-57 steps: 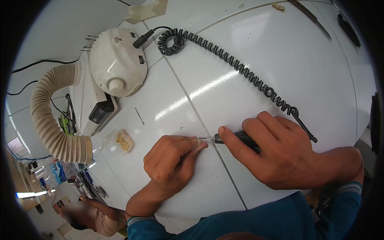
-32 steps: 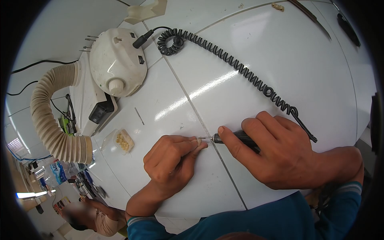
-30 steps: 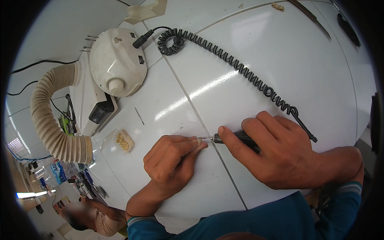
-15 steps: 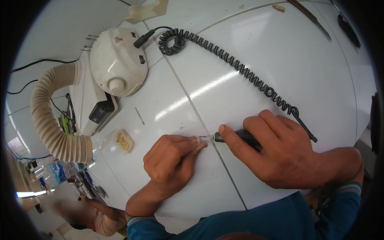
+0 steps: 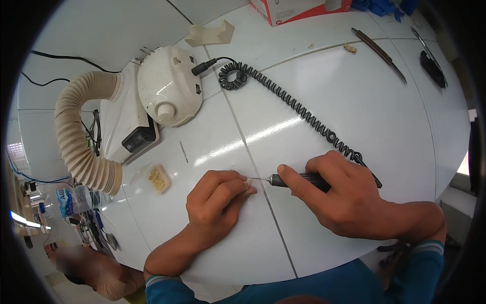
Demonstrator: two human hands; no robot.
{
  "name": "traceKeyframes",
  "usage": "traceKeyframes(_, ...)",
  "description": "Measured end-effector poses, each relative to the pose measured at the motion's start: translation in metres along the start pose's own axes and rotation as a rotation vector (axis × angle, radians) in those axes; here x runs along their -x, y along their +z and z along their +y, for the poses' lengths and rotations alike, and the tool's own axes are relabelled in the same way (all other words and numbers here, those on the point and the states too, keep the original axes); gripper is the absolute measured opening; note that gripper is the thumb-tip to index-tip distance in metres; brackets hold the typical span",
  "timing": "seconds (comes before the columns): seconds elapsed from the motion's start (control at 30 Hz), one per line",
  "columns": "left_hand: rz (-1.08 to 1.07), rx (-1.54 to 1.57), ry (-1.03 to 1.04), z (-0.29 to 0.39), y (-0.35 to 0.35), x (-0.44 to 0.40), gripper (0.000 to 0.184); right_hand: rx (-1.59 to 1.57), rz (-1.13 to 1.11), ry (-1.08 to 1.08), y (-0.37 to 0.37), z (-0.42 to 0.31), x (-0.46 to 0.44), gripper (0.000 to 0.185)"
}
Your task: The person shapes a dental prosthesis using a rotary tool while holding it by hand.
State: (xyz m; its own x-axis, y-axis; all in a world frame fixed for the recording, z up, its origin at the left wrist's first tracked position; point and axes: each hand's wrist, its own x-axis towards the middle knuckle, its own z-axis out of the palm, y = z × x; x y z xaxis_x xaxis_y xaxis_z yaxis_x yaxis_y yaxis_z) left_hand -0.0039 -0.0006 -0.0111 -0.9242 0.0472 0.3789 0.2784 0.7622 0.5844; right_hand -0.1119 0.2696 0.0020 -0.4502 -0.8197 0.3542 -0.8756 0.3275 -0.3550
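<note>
My left hand (image 5: 215, 200) is closed in a pinch on a small ivory tooth-like piece (image 5: 248, 183), mostly hidden by the fingertips. My right hand (image 5: 349, 197) wraps round a black rotary handpiece (image 5: 315, 180), its thumb raised along the near end. A thin metal bur (image 5: 260, 179) points left from the handpiece to the piece; whether it touches cannot be made out. The coiled black cord (image 5: 296, 104) runs from behind the right hand to the white control unit (image 5: 169, 86).
A ribbed beige hose (image 5: 76, 131) curves at the left. Nearby are a small clear box (image 5: 161, 180) of yellowish pieces and a loose bur (image 5: 184, 152). A brown-handled knife (image 5: 379, 53) and a red-white carton (image 5: 304, 10) lie far off. Another person (image 5: 101, 276) is lower left.
The view has shifted, bringing the carton and blue things into sight at the top. Both hands keep their grips, with the bur still at the left fingertips; the ivory piece shows less.
</note>
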Motion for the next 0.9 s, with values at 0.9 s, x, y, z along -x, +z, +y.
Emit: traceKeyframes(0.9, -0.051, 0.415, -0.239, -0.004, -0.004, 0.003, 0.016, 0.024, 0.025, 0.042, -0.004, 0.003, -0.011, 0.039)
